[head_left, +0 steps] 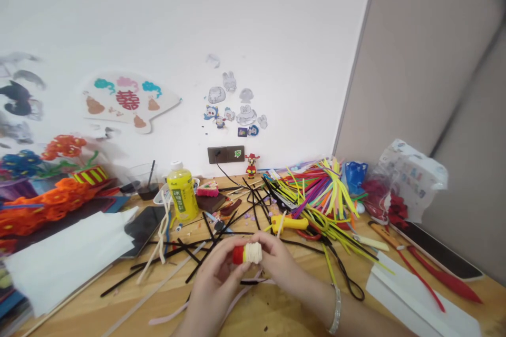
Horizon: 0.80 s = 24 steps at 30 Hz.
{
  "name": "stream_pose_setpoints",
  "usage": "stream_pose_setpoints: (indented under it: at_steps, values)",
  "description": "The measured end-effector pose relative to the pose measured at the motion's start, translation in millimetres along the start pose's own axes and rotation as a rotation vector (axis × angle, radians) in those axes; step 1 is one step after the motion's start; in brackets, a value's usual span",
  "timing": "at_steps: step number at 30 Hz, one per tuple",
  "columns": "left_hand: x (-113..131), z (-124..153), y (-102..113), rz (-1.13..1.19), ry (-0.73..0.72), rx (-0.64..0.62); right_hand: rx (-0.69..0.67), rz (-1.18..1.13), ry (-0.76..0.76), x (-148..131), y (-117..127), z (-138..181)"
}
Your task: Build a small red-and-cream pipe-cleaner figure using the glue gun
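Between my hands is a small cylinder of wound pipe cleaner (252,254), red at its left end, a thin yellow band, then cream at the right. My left hand (215,271) wraps round the red end, thumb along its lower side. At the cream end, the fingers of my right hand (281,262) are closed against it. A cream strand rises above the right fingers. Below and left of the hands lie pale pink pipe cleaners (169,321). Black pipe cleaners (193,255) lie scattered left of them, and a yellow glue gun (290,222) sits just behind the right hand.
A big heap of coloured pipe cleaners (316,189) fills the back right. A yellow drink bottle (182,192) and a cup of dark liquid (148,187) stand back left. White paper (71,258), orange pipe-cleaner flowers (51,202), red-handled scissors (446,279) and a phone (438,250) flank the work area.
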<state>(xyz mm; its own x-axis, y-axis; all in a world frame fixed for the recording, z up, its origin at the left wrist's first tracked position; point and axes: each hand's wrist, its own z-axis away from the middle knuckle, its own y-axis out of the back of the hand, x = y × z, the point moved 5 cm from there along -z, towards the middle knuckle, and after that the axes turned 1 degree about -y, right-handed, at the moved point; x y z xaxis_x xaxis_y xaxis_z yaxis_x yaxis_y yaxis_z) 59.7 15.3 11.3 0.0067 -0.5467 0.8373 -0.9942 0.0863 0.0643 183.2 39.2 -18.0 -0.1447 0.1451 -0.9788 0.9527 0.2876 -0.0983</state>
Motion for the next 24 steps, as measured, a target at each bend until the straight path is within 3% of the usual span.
stream_pose_setpoints:
  at_steps: [6, 12, 20, 24]
  values:
    - [-7, -1, 5, -0.063, 0.067, 0.034, -0.012, 0.277, 0.192, -15, -6, 8]
    - [-13, 0, 13, -0.229, 0.079, 0.052, -0.027, 0.428, 0.214, -12, -9, 7]
    - [-23, -5, 21, -0.218, 0.075, 0.18, 0.072, 0.941, 0.266, -21, -15, 18]
    - [-23, -5, 21, -0.222, 0.057, 0.205, 0.06, 1.094, 0.362, -26, -20, 22]
